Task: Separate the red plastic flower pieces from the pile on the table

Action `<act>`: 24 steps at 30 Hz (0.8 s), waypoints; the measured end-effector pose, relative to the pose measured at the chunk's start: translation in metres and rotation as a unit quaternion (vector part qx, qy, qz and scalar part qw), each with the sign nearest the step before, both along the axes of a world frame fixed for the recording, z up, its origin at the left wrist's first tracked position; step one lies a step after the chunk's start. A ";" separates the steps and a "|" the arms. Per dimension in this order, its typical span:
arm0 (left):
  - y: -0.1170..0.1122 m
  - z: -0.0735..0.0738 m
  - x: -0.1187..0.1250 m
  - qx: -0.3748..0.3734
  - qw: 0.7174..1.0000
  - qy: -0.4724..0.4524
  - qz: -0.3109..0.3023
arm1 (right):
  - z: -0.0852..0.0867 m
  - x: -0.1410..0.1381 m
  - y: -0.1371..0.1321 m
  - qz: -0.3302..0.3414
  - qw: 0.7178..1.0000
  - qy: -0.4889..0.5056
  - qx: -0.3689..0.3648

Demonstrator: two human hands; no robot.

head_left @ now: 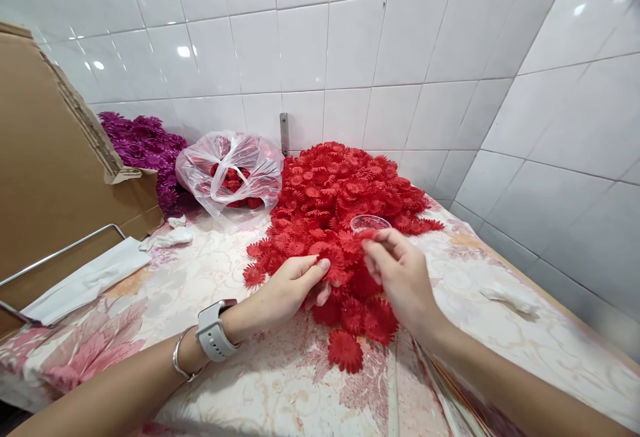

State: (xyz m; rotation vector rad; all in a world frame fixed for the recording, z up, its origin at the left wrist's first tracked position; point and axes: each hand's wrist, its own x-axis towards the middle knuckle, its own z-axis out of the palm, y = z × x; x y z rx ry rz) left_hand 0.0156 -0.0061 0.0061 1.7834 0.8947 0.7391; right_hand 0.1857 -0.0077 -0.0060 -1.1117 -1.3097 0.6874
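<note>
My left hand is closed, its thumb and fingers pinching a red fabric flower by the edge. To its right, my right hand pinches a small red petal piece between thumb and forefinger, above the rim of a clear round plastic dish. Behind and beneath both hands spreads a large heap of red fabric flowers. One loose red flower lies at the near end of the heap. What the dish holds is hidden from me.
A tied clear plastic bag with red pieces stands back left, beside a purple flower pile. Far left rises a cardboard box. Crumpled white tissue lies on the floral tablecloth. Thin stems lie near my right forearm.
</note>
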 end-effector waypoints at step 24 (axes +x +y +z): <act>0.002 -0.005 -0.001 -0.002 1.000 0.006 -0.005 | -0.001 -0.006 -0.007 0.066 0.997 -0.040 0.012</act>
